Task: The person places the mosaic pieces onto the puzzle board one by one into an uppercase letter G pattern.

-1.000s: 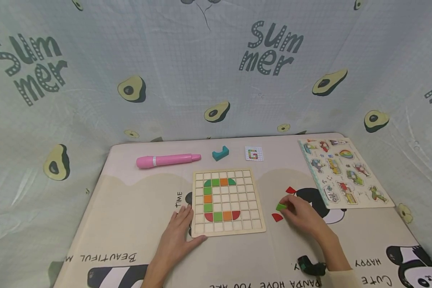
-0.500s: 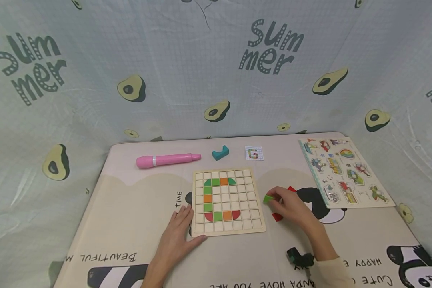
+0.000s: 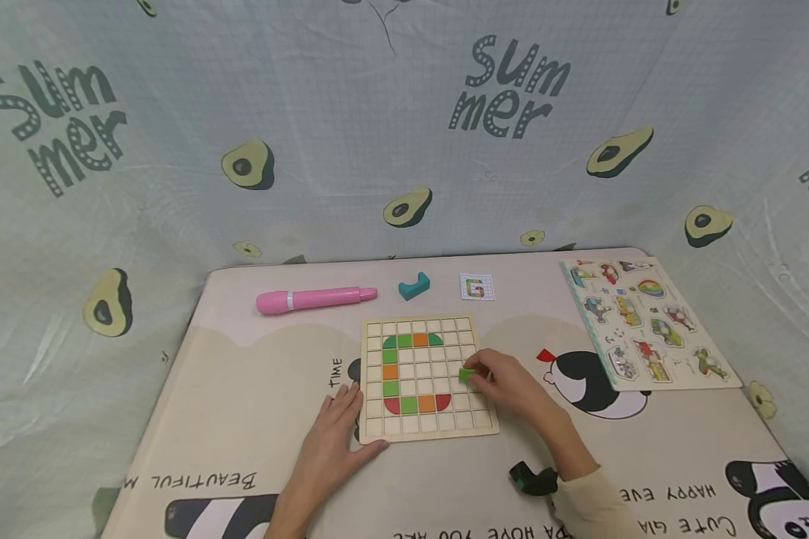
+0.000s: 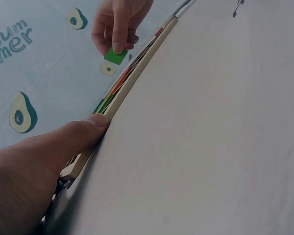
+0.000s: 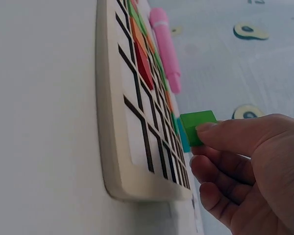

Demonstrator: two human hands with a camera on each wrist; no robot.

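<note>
My right hand (image 3: 508,383) pinches a small green square tile (image 3: 467,373) between thumb and fingers, over the right columns of the wooden grid board (image 3: 429,436). In the right wrist view the tile (image 5: 198,125) is raised above the grid, the thumb on its face. Green, orange and red pieces lie in the board's cells in a C-like outline. My left hand (image 3: 330,442) rests at the board's lower left corner, fingers extended along the left side, thumb (image 4: 81,133) against the near edge. A red piece (image 3: 545,355) lies right of the board; the second red one is hidden.
Behind the board lie a pink pen-shaped object (image 3: 317,299), a teal notched block (image 3: 414,287) and a small card (image 3: 477,287) printed with a coloured G. A picture puzzle board (image 3: 647,322) lies at the right. A patterned curtain (image 3: 323,150) stands behind the table.
My right hand has carried the green tile leftward from beside the red pieces to over the board's right side. The left hand and the board stay where they were.
</note>
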